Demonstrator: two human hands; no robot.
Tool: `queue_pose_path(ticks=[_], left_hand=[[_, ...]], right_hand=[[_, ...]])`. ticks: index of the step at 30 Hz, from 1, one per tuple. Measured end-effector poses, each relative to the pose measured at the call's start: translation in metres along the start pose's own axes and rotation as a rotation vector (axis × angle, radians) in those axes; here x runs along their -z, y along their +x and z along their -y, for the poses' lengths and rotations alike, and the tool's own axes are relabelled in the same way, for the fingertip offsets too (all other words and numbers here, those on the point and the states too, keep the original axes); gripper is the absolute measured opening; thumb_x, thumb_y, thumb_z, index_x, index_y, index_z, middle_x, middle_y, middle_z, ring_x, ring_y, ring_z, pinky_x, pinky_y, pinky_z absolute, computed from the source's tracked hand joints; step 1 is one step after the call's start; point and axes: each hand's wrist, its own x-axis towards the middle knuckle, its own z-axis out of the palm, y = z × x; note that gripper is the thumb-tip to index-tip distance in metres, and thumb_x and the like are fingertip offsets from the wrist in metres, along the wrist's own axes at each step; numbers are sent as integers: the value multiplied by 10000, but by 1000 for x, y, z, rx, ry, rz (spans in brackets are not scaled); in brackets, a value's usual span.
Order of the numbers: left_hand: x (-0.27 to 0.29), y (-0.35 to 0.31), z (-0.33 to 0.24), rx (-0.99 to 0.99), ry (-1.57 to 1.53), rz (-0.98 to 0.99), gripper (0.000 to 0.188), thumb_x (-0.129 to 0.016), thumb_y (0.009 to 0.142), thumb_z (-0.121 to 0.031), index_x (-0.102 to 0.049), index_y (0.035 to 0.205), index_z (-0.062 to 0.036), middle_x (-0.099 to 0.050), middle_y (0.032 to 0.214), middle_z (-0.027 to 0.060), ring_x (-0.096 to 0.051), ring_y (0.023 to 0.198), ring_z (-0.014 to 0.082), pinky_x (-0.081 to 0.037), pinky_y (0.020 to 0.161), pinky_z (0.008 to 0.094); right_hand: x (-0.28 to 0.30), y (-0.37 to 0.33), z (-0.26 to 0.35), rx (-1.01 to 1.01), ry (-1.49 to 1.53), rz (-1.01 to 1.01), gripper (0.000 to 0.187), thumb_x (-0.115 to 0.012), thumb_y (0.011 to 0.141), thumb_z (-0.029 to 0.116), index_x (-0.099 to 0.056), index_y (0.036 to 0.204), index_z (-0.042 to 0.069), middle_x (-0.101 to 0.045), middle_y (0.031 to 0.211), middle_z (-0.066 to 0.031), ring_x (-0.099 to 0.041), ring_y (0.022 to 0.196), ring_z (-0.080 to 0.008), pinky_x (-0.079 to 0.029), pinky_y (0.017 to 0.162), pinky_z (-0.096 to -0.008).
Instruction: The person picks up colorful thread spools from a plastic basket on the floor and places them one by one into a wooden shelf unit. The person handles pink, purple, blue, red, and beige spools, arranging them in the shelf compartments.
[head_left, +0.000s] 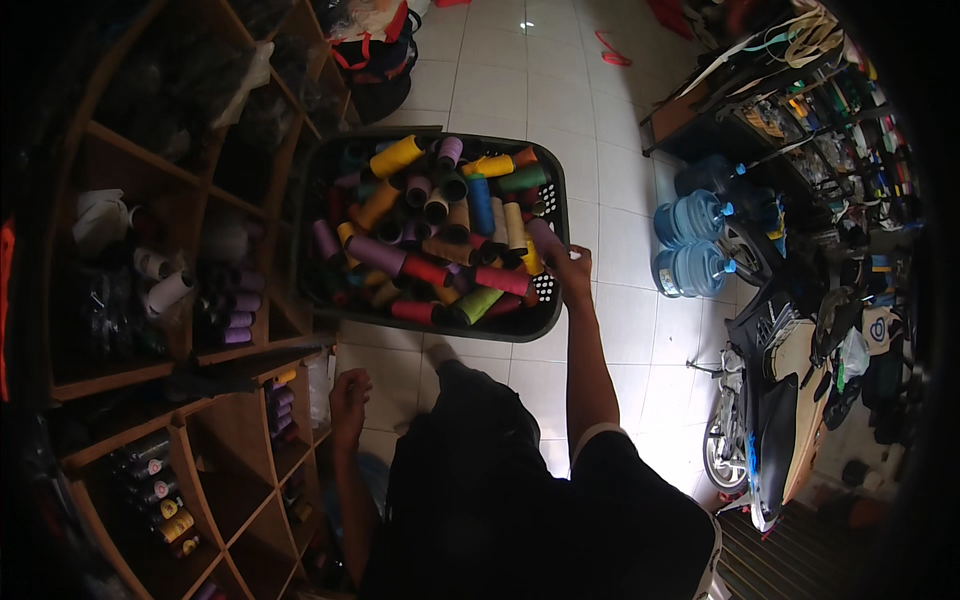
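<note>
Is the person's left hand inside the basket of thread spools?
No, the left hand is outside the black basket, near the wooden shelves, while the right hand holds a purple spool.

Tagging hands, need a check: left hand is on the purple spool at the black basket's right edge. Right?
Wrong hand: the head view shows the right hand on the purple spool at the right edge of the black basket.

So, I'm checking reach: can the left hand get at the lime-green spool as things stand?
Probably yes: the lime-green spool lies on top, mostly uncovered, close to the near side of the black basket; the left hand would likely just need to go over the rim.
</note>
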Motion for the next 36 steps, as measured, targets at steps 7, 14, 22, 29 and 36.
queue_pose_path(ticks=[7,14,22,29,36], left_hand=[[-39,12,-77,-183,-86,182,260,-574,973,-225,-600,1149,-36,-640,1042,44,-597,965,121,-468,831,270],[-101,-3,-196,-402,-344,477,407,-543,983,-262,-502,1308,-19,-597,1247,107,-573,1130,196,-450,929,336],[-69,-9,-196,-418,-781,426,515,-621,941,-224,-425,1373,-23,-552,1276,93,-552,1152,183,-433,980,347],[-40,-41,-216,-568,-683,77,476,-603,933,-94,-411,1363,-20,-548,1255,95,-555,1159,183,-448,995,359],[-13,-52,-209,-622,-663,30,537,-667,913,-228,-409,1328,-6,-552,1196,86,-547,1115,168,-439,968,334]], right_hand=[[38,-82,61,-48,758,329,462,-702,843,106,-463,1230,22,-599,1077,-145,-599,1023,-242,-513,851,-351],[2,-181,142,154,905,768,499,-698,861,249,-443,1239,47,-557,1203,-129,-603,1044,-236,-512,879,-401],[-21,-227,181,229,497,751,509,-725,824,254,-510,1237,46,-566,1170,-86,-596,1013,-189,-510,810,-289],[-31,-246,212,918,149,616,478,-810,713,55,-621,1150,31,-594,1097,-105,-615,938,-188,-514,791,-304],[-54,-265,217,667,286,877,328,-756,780,-3,-664,1095,7,-590,1052,-85,-613,916,-135,-512,789,-263]])
